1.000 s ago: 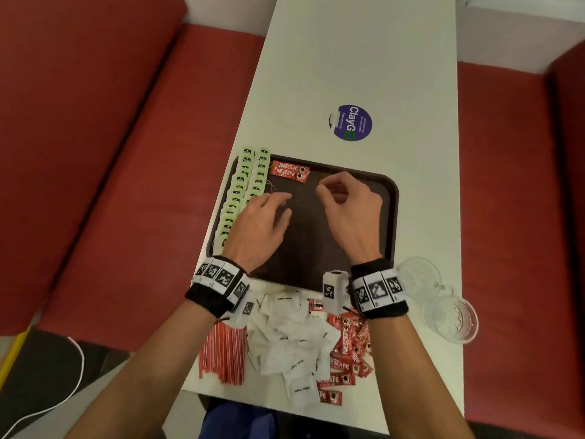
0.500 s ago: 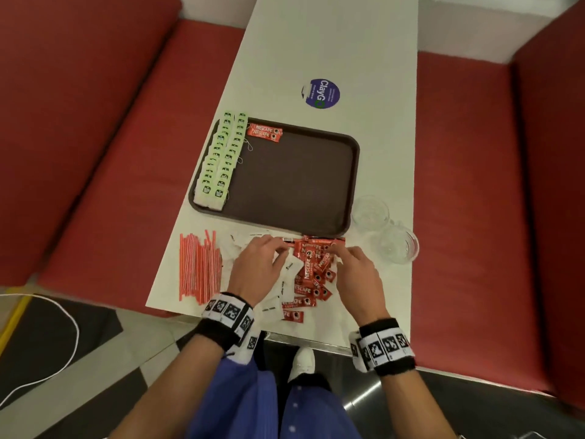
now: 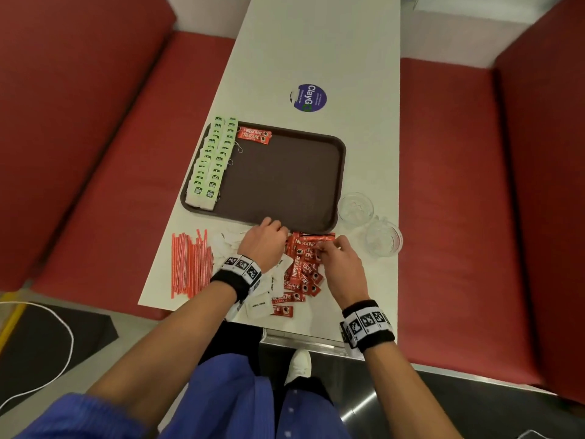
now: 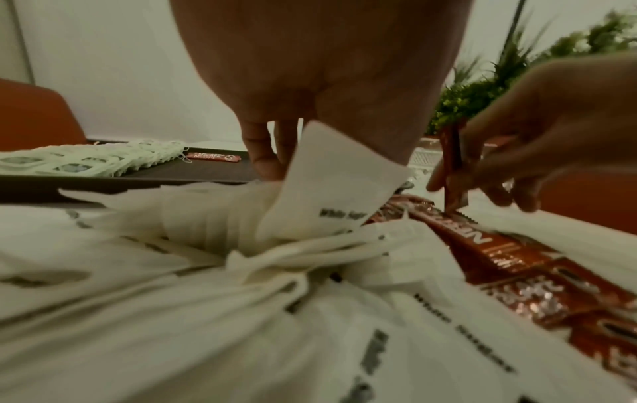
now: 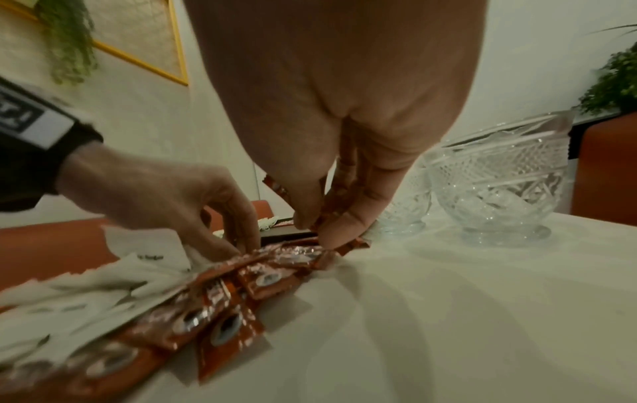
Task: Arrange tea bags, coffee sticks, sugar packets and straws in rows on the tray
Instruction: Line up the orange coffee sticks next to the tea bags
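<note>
Near the tray's [image 3: 338, 172] 6 o'clock edge, our right hand [image 3: 340, 264] pinches a coffee stick [image 3: 318, 238]; our left hand's [image 3: 262, 245] grip we cannot tell.

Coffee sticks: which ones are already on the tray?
Only the pair of coffee sticks at the tray's far edge, beside the tea bag rows. The others lie heaped on the table between both hands.

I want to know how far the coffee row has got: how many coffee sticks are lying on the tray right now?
2. Both coffee sticks lie side by side at the far left of the tray, just right of the tea bags. The rest are still piled on the table.
</note>
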Action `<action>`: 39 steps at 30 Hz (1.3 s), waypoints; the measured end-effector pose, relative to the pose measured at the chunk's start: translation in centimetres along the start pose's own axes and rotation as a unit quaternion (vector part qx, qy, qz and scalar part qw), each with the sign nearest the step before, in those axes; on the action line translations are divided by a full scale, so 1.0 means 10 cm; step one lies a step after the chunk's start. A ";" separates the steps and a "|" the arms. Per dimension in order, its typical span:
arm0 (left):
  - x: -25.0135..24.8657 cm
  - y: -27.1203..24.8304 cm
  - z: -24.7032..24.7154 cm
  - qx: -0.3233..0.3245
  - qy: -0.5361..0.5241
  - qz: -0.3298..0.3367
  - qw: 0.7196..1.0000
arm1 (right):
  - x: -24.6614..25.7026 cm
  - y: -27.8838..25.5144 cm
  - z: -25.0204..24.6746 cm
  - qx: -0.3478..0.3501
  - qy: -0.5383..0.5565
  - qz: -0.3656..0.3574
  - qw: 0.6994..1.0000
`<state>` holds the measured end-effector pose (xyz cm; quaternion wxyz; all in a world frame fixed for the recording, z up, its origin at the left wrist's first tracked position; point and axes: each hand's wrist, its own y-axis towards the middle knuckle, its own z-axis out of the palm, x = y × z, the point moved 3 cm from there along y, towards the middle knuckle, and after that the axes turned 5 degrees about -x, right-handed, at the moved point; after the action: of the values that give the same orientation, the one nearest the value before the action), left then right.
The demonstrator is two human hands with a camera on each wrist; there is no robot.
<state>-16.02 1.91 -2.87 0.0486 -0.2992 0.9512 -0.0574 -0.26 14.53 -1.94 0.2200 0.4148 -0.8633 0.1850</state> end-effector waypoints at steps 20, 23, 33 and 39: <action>-0.04 0.03 -0.56 -0.004 -0.200 -0.029 0.979 | 0.17 0.16 -0.35 -0.026 0.277 0.032 0.960; 0.03 -0.02 -0.76 -0.022 -0.339 -0.043 0.939 | 0.25 0.13 -0.46 -0.036 0.330 0.041 0.942; -0.05 -0.13 -1.28 -0.031 -0.600 -0.130 0.788 | 0.70 0.19 -0.82 -0.196 -0.001 -0.257 0.946; 0.18 -0.03 -1.37 -0.136 -0.497 -0.063 0.855 | 0.87 0.44 -0.92 -0.092 0.270 -0.139 0.948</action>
<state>-19.05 1.70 10.65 0.4700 -0.3503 0.7780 0.2262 -6.58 16.25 9.78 0.5054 0.4429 -0.7189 0.1779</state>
